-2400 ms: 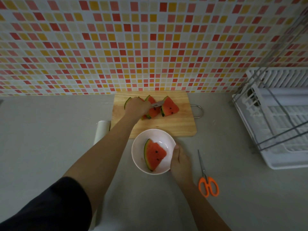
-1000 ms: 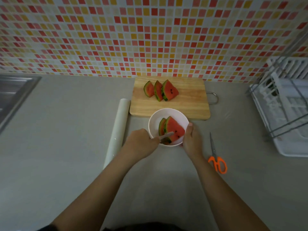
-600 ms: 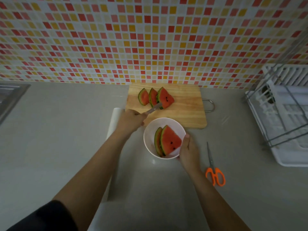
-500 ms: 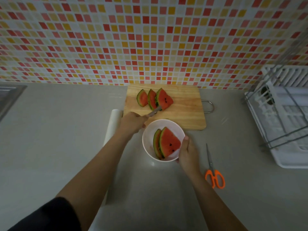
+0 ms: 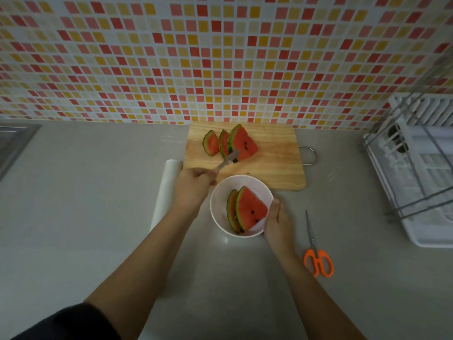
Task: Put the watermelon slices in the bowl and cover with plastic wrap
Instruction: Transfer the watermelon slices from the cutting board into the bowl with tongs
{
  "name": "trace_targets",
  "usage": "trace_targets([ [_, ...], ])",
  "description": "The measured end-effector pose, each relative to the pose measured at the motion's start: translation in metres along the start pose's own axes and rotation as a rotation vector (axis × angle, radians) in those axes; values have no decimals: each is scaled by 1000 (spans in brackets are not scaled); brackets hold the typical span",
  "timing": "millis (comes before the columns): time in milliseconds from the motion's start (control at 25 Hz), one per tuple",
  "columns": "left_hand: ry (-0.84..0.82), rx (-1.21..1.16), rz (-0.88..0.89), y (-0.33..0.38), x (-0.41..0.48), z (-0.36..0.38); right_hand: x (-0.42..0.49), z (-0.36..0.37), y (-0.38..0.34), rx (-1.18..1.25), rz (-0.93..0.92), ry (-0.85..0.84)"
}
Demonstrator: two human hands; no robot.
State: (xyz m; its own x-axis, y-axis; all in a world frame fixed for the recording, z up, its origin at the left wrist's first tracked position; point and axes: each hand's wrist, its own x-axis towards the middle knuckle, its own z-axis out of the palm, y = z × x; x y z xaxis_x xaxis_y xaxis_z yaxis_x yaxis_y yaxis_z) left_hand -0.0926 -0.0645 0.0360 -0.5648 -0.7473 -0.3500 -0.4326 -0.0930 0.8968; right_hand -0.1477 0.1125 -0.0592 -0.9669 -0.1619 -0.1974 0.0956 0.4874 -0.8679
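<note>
A white bowl (image 5: 218, 192) stands on the counter just in front of the wooden cutting board (image 5: 274, 168). Two watermelon slices (image 5: 247, 209) lean together inside the bowl. Three more slices (image 5: 241, 143) stand on the board. My left hand (image 5: 193, 185) grips a metal utensil (image 5: 226, 161) whose tip touches the lower edge of the slices on the board. My right hand (image 5: 277, 219) holds the bowl's right rim, thumb on the edge. A roll of plastic wrap (image 5: 165, 190) lies left of the bowl, partly behind my left arm.
Orange-handled scissors (image 5: 317, 256) lie on the counter right of the bowl. A white dish rack (image 5: 421, 173) fills the right side. A steel sink edge (image 5: 12, 141) shows at far left. A tiled wall runs behind the board.
My left hand set a second slice in the bowl, then moved with the utensil back up to the slices on the board. My right hand stayed on the bowl's rim.
</note>
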Motion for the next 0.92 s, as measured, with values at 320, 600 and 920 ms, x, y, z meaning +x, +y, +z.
trace_targets([
  [320, -34, 179, -35, -57, -110, -26, 1, 0, -2, -18, 13, -19],
  [600, -231, 654, 12, -23, -96, -22, -2, 1, -7, 7, 65, -25],
  [920, -53, 535, 89, 10, -39, -48, -2, -1, -5, 12, 13, -8],
])
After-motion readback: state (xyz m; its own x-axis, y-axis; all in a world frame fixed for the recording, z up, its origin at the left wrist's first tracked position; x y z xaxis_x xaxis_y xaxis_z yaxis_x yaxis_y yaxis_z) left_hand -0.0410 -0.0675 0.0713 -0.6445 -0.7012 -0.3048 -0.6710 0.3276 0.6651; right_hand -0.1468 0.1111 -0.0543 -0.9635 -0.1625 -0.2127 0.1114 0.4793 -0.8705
